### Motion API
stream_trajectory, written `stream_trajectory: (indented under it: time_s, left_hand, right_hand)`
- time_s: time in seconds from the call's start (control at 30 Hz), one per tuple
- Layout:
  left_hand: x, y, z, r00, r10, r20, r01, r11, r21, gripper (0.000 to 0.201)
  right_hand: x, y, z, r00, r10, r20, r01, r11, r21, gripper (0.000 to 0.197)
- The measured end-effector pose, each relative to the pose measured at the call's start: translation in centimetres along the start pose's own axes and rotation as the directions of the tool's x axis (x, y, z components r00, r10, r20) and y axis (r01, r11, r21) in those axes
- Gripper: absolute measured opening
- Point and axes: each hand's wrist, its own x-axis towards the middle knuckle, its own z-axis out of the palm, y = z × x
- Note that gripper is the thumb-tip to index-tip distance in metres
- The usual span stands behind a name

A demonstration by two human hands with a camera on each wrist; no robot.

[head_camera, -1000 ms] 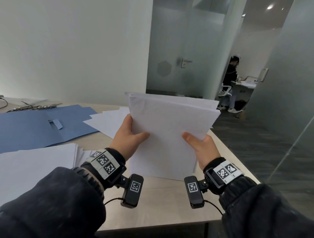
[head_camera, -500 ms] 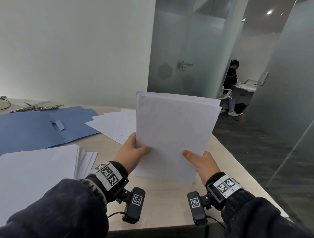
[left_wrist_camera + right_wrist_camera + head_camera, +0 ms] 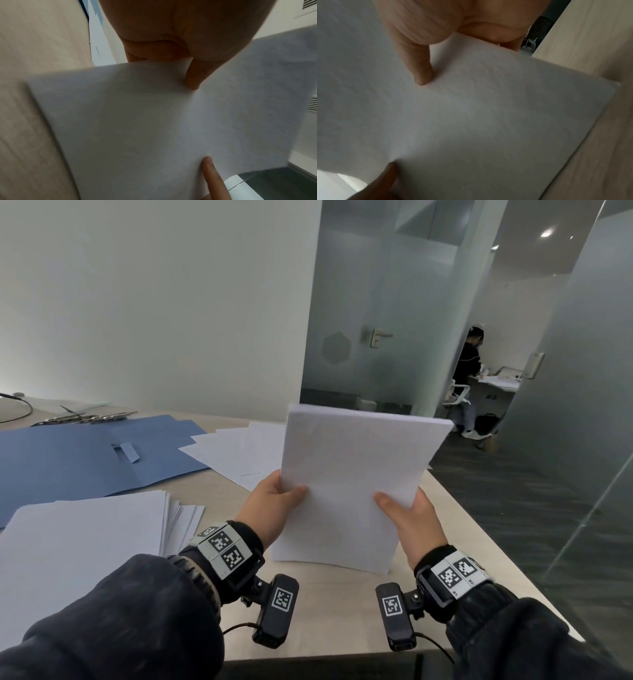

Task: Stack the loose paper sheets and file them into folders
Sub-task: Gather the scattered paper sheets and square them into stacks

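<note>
Both hands hold a squared stack of white sheets upright, its lower edge on or just above the table. My left hand grips its left edge with the thumb on the front face, and my right hand grips the right edge the same way. The wrist views show the same stack of sheets with each thumb pressed on the paper; the other fingers are hidden behind it. An open blue folder lies flat at the left. More loose sheets lie beyond the held stack.
A second pile of white paper lies fanned at the near left. Metal fasteners and a cable sit at the far left by the wall. The table's right edge drops to a dark floor; a person sits at a distant desk.
The uneven, tilted sheets have been squared into a neat stack and brought down toward the table. Both hands kept their hold and moved lower.
</note>
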Motion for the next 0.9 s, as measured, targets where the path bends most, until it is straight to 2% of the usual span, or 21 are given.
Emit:
stream_trajectory:
  time_s: [0.1, 0.17, 0.3, 0.4, 0.5, 0.57, 0.67, 0.8, 0.9]
  left_hand:
    - [-0.5, 1.3, -1.7, 0.998, 0.007, -0.064, -0.008, 1.0, -0.017, 0.02]
    - [-0.8, 2.4, -3.8, 0.994, -0.006, -0.113, 0.004, 1.0, -0.023, 0.022]
    - [-2.0, 4.1, -10.1, 0.975, -0.073, -0.212, 0.103, 0.985, 0.136, 0.044]
    - [-3.9, 4.4, -16.0, 0.937, -0.141, -0.32, 0.235, 0.931, 0.278, 0.057]
    - [-6.7, 3.9, -21.3, 0.875, -0.15, -0.46, 0.357, 0.841, 0.406, 0.068]
    - [-8.4, 3.1, -24.1, 0.844, -0.149, -0.516, 0.404, 0.81, 0.426, 0.066]
    - [-10.2, 2.0, -26.9, 0.809, -0.187, -0.558, 0.48, 0.758, 0.442, 0.06]
    - [-10.9, 1.5, -28.3, 0.757, -0.243, -0.607, 0.546, 0.745, 0.383, 0.053]
    - [-10.6, 1.4, -28.4, 0.758, -0.252, -0.602, 0.543, 0.755, 0.368, 0.052]
  right_hand:
    - [-0.1, -0.2, 1.4, 0.999, 0.026, 0.03, -0.024, 0.998, -0.06, 0.016]
    - [-0.1, -0.4, 3.2, 0.996, 0.049, 0.074, -0.042, 0.994, -0.097, 0.013]
    - [-0.6, -0.3, 8.6, 0.971, 0.119, 0.208, -0.081, 0.98, -0.184, 0.012]
    - [-1.7, -0.2, 13.8, 0.909, 0.178, 0.376, -0.103, 0.972, -0.209, 0.01]
    - [-3.4, -0.2, 18.8, 0.821, 0.258, 0.509, -0.145, 0.957, -0.251, 0.016]
    - [-4.5, 0.6, 21.8, 0.762, 0.308, 0.569, -0.142, 0.937, -0.318, 0.017]
    - [-6.0, 1.7, 25.3, 0.718, 0.356, 0.598, -0.147, 0.918, -0.369, 0.019]
    - [-7.1, 1.8, 27.1, 0.717, 0.357, 0.599, -0.142, 0.916, -0.376, 0.024]
    - [-7.0, 2.3, 26.6, 0.757, 0.325, 0.567, -0.083, 0.909, -0.409, 0.022]
